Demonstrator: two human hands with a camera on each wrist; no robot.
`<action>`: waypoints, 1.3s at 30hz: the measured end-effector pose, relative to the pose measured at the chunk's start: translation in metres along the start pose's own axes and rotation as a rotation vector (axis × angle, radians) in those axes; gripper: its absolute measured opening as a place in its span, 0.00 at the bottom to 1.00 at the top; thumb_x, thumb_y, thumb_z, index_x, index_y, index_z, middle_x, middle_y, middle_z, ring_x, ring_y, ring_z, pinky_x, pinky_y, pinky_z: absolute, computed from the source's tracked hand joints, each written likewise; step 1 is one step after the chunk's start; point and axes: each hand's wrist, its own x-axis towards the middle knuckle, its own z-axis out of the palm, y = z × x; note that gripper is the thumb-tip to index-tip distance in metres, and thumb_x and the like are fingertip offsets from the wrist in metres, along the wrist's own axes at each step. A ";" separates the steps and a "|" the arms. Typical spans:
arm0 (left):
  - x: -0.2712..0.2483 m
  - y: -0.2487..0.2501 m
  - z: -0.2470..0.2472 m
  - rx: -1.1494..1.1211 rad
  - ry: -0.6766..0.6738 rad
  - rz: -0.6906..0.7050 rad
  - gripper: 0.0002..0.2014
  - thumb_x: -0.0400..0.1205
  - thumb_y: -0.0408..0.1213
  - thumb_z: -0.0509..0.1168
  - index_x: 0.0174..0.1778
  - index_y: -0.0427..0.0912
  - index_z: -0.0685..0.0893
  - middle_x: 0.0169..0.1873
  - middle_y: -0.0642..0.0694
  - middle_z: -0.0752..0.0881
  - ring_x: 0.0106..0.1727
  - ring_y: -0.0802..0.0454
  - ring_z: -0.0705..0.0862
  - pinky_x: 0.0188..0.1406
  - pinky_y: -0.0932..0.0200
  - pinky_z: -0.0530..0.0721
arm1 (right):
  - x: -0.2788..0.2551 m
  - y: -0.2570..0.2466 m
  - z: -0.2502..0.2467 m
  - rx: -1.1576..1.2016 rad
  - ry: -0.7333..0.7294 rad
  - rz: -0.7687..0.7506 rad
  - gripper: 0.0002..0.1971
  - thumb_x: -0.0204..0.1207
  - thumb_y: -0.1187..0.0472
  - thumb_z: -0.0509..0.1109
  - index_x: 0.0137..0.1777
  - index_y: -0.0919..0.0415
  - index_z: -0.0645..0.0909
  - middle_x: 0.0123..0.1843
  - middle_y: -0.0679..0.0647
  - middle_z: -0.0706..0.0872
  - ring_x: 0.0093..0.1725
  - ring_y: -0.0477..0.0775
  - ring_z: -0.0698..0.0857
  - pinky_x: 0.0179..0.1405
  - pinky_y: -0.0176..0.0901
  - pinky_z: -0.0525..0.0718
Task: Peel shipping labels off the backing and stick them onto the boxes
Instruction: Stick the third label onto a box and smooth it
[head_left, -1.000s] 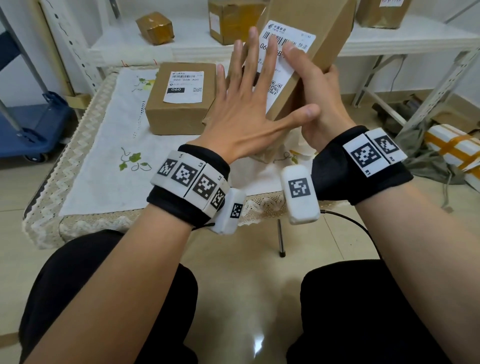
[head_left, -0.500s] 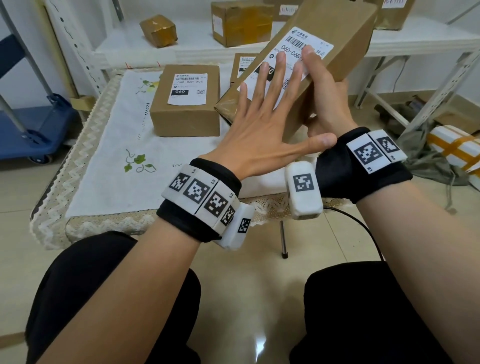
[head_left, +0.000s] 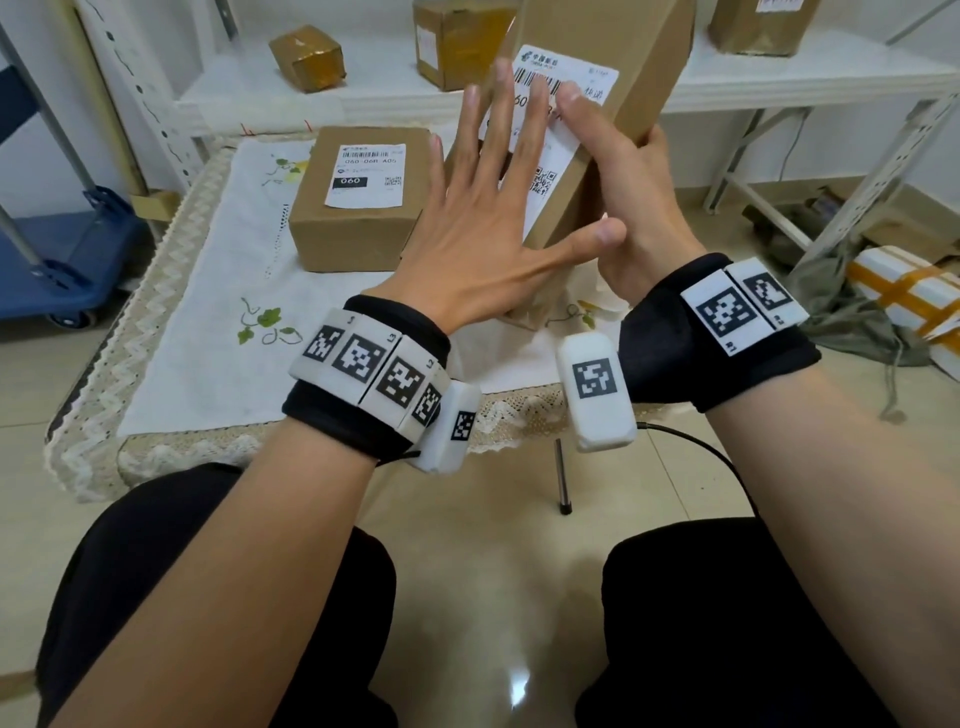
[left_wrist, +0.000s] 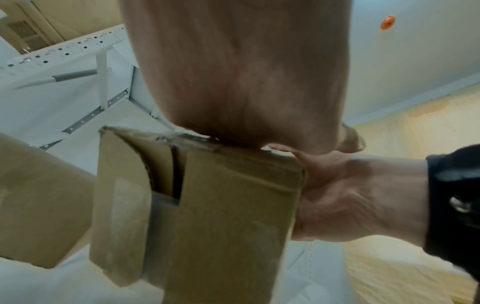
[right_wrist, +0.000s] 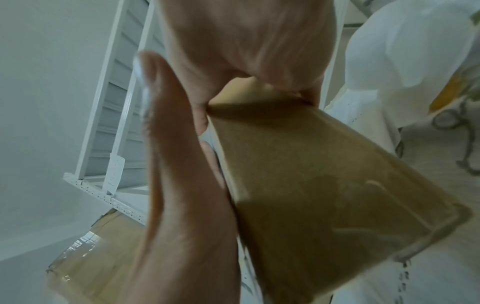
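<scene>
pressing flat on the shipping label (head_left: 558, 130), the left hand (head_left: 483, 244) lies with straight, spread fingers (head_left: 498, 114) over the label's left part, thumb out toward the right wrist. label sits on the upturned face of the tilted box (head_left: 597, 156), held above the bench (head_left: 218, 312). right hand (head_left: 634, 208) grips the box's near right edge, thumb laid across the label, other fingers curled behind the cardboard. readable on the label: barcode, "60", a qr code; rest hidden or too small. second box (head_left: 353, 218) rests on the bench cloth just left, label reading "060-06b-a05" and "060".
</scene>
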 end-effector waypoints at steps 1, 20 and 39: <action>0.000 -0.001 0.001 0.004 -0.009 -0.001 0.57 0.75 0.79 0.45 0.90 0.44 0.35 0.89 0.39 0.32 0.89 0.39 0.31 0.86 0.29 0.33 | 0.000 0.000 -0.002 0.003 0.002 -0.018 0.56 0.47 0.34 0.88 0.77 0.51 0.70 0.73 0.56 0.81 0.66 0.54 0.88 0.64 0.54 0.89; 0.002 -0.005 -0.005 0.024 0.033 0.034 0.57 0.76 0.79 0.46 0.91 0.42 0.37 0.89 0.37 0.33 0.89 0.38 0.32 0.84 0.34 0.29 | -0.003 -0.004 -0.007 -0.090 -0.100 0.009 0.53 0.56 0.30 0.86 0.78 0.55 0.71 0.64 0.52 0.92 0.62 0.53 0.92 0.67 0.56 0.88; -0.008 0.004 0.003 0.074 -0.051 0.103 0.57 0.76 0.79 0.45 0.90 0.43 0.36 0.89 0.38 0.32 0.89 0.40 0.30 0.84 0.35 0.28 | -0.007 -0.017 -0.018 0.011 -0.044 -0.022 0.35 0.78 0.39 0.77 0.78 0.56 0.73 0.61 0.48 0.93 0.48 0.40 0.94 0.30 0.32 0.88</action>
